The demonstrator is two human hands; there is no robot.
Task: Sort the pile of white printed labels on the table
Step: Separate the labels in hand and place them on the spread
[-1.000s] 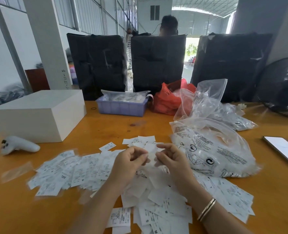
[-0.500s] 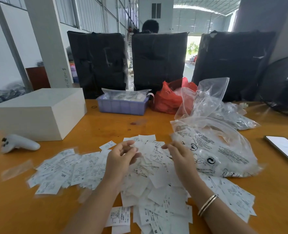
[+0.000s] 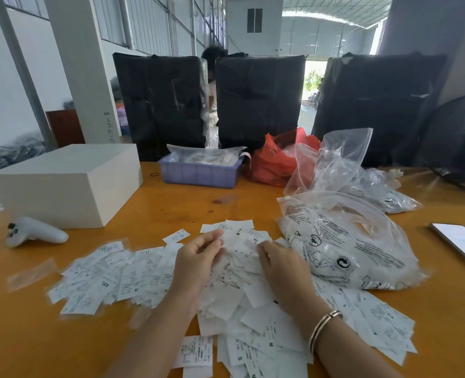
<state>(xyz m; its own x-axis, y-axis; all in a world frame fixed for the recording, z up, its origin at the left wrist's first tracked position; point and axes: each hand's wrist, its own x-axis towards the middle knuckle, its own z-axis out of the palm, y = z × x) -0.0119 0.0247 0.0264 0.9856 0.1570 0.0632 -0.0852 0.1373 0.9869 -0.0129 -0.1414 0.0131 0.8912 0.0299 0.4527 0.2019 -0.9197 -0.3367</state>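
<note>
One heap of white labels (image 3: 242,309) too many to count lying on one orange table (image 3: 21,336), two hands (image 3: 198,257) resting among them, three black bags (image 3: 160,105) standing behind, one white box (image 3: 67,184), one purple tray (image 3: 198,174), one red bag (image 3: 275,159), one phone (image 3: 461,245) lying at the edge.

White printed labels (image 3: 242,301), loose heap (some overlapping), spread across table (image 3: 253,203)
</note>
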